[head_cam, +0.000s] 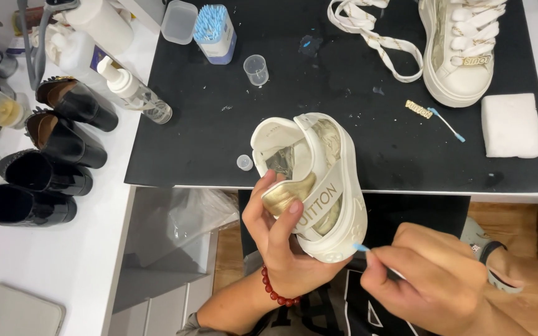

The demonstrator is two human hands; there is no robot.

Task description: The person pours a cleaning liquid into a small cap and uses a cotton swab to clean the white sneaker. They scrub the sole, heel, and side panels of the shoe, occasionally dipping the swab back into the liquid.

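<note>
Head view: left hand [281, 239] grips white sneaker [319, 186] near table [344, 124] edge; right hand [431, 280] pinches blue-tipped swab [362, 248] at sole; spot-cleaning underway, steady dabbing needed.

White worktable [63, 267] beneath black mat [356, 112], wooden floor [518, 218].

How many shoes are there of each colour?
White sneakers: 2, one held in the left hand and one on the black mat.
Black shoes: 4, in a row on the white table.
Total: 6 shoes.
</note>
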